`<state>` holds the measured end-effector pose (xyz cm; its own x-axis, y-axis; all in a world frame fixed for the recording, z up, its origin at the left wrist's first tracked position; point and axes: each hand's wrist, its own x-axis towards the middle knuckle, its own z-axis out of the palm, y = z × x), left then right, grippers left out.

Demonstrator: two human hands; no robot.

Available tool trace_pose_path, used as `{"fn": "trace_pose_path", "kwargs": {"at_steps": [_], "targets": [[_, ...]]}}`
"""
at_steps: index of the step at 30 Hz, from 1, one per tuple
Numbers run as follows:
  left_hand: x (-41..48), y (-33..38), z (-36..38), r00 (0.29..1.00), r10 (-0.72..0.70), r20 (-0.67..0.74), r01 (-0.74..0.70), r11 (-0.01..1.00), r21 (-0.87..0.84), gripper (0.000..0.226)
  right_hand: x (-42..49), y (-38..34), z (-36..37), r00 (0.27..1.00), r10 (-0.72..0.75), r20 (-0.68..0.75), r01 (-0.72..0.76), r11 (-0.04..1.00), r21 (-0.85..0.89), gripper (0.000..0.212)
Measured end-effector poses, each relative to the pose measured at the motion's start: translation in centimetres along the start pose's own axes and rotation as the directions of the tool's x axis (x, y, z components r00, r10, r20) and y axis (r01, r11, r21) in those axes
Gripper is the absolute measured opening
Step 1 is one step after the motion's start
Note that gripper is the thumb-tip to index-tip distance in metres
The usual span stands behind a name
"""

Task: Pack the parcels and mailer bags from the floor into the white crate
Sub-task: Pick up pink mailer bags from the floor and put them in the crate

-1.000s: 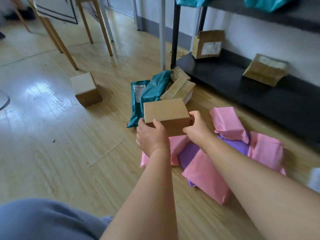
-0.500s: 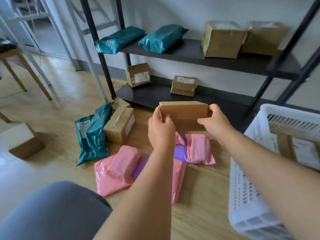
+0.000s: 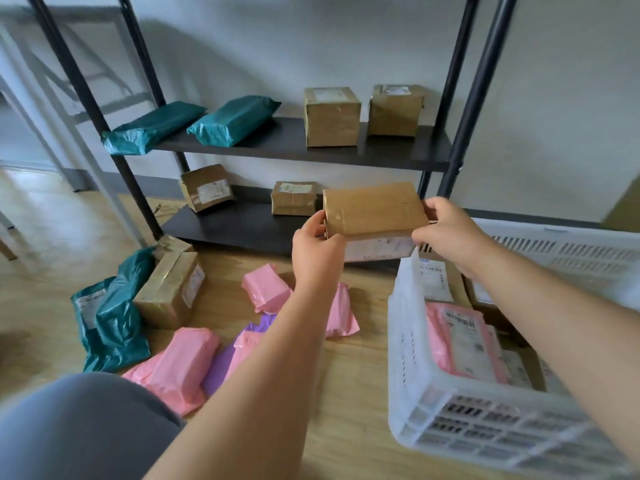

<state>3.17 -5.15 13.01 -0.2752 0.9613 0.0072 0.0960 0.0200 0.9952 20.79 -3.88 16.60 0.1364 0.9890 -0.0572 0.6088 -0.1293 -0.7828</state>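
Nearer the white crate point(image 3: 407, 344) than before, the brown parcel point(image 3: 372, 209), left hand point(image 3: 317, 247) and right hand point(image 3: 446, 233) gripping its ends, is wanting a flat lowering.

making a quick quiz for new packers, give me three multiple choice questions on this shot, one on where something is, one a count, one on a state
1. Where is the cardboard box?
A. on the floor
B. in the air by the far left corner of the white crate
C. lying inside the crate

2. How many teal mailer bags lie on the upper shelf?
A. one
B. two
C. four

3. How is the box held?
A. by one hand alone
B. balanced on flat palms
C. the left hand and right hand each grip an end

Answers:
1 B, the box is lifted clear of the floor, next to the crate's rim.
2 B, two bags lie side by side at the shelf's left end.
3 C, fingers curl round both ends.
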Motion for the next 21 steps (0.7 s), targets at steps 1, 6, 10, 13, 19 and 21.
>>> {"fn": "trace_pose_path", "kwargs": {"at_steps": [1, 6, 10, 13, 19, 21], "targets": [[-0.1, 0.2, 0.3, 1.0, 0.025, 0.008, -0.025, 1.0, 0.019, 0.046, -0.1, 0.1, -0.7, 1.0, -0.003, -0.004, 0.003, 1.0, 0.011, 0.052], [-0.2, 1.8, 2.0, 0.999, 0.03, 0.032, -0.029, 0.999, -0.024, 0.029, -1.1, 0.3, -4.4, 1.0, -0.016, -0.019, 0.018, 0.996, 0.09, 0.032], [-0.5, 2.6, 3.8, 0.992, 0.045, 0.115, -0.039, 0.998, -0.054, 0.031, -1.5, 1.5, -7.1, 0.999, 0.021, -0.043, -0.016, 0.995, 0.102, 0.027], [-1.1, 3.0, 5.7, 0.981, 0.033, 0.192, -0.019, 0.997, -0.074, 0.033, -1.9, 2.9, -9.4, 0.996, 0.022, -0.09, -0.013, 0.995, 0.103, 0.028], [-2.4, 3.2, 9.9, 0.966, 0.007, 0.259, 0.007, 0.999, -0.052, 0.047, -2.4, 6.3, -13.1, 0.995, 0.021, -0.096, -0.01, 0.993, 0.118, 0.043], [-2.9, 3.3, 11.2, 0.946, 0.024, 0.324, -0.022, 1.0, -0.008, 0.059, -3.0, 7.3, -14.1, 0.994, 0.041, -0.102, -0.027, 0.99, 0.135, 0.064]]}}
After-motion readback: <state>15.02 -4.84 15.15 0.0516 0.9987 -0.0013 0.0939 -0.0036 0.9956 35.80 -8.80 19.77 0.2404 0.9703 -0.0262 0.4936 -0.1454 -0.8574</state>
